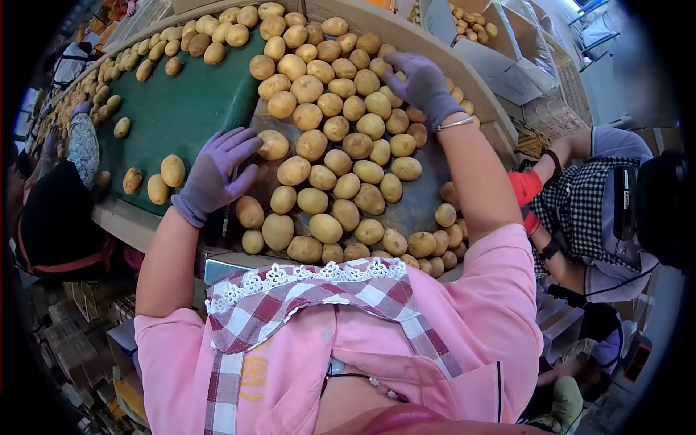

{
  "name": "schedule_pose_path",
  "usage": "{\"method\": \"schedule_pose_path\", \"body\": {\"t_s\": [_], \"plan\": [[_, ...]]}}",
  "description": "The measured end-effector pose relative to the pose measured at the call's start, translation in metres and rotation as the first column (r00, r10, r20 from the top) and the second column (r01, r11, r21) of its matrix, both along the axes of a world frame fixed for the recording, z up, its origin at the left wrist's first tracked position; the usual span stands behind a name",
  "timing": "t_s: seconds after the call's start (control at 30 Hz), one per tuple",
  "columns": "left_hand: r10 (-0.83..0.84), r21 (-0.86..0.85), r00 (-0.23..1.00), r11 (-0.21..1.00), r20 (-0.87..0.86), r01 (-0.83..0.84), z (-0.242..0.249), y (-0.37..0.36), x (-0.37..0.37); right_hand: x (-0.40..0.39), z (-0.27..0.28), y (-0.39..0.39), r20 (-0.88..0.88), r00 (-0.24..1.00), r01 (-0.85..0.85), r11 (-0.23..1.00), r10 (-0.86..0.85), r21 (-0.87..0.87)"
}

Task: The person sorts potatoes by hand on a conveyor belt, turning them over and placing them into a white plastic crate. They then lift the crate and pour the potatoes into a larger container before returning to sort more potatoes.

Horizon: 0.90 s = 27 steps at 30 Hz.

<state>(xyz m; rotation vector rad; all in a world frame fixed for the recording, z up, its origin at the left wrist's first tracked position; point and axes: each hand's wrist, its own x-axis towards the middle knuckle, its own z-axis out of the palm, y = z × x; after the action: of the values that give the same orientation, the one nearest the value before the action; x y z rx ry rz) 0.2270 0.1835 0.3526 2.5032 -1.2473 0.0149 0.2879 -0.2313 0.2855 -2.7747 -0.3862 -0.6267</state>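
My left hand [220,171], in a purple-grey glove, lies at the end of the green belt [192,109]. Its fingers are stretched out with the thumb apart, and the fingertips meet the side of a pale potato [273,145]. My right hand [423,85], gloved alike, reaches over the far right of the potato pile [348,145]. Its fingers are spread above the potatoes there, and nothing is gripped in it; whether the fingertips touch a potato is hard to tell. Many loose yellow potatoes cover the metal surface between my hands.
A raised side wall [489,109] borders the potatoes on the right. Beyond it stands a cardboard box [493,69] near more potatoes. A co-worker with red gloves [525,187] is close on my right; another person's patterned sleeve [83,148] reaches over the belt's left side.
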Motion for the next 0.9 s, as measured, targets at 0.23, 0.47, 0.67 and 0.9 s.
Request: {"method": "schedule_pose_path", "body": {"t_s": [0.23,0.47,0.67,0.9], "plan": [[0.031,-0.010,0.999,0.999,0.013,-0.031,0.003,0.000,-0.005,-0.019,-0.031,0.046,-0.692,0.720,0.000,0.998,0.045,0.065],[0.006,-0.012,1.000,1.000,-0.007,-0.006,0.020,-0.001,-0.016,-0.183,-0.062,0.013,-0.501,0.798,0.006,0.827,0.335,0.562],[-0.040,0.055,0.999,0.998,0.010,0.039,0.025,-0.002,-0.020,-0.196,0.022,0.034,-0.282,0.932,-0.141,0.944,0.228,0.297],[-0.033,0.046,0.999,0.998,0.020,0.032,0.030,-0.005,-0.028,-0.041,0.061,-0.078,0.460,0.815,0.311,0.936,-0.352,0.166]]}}
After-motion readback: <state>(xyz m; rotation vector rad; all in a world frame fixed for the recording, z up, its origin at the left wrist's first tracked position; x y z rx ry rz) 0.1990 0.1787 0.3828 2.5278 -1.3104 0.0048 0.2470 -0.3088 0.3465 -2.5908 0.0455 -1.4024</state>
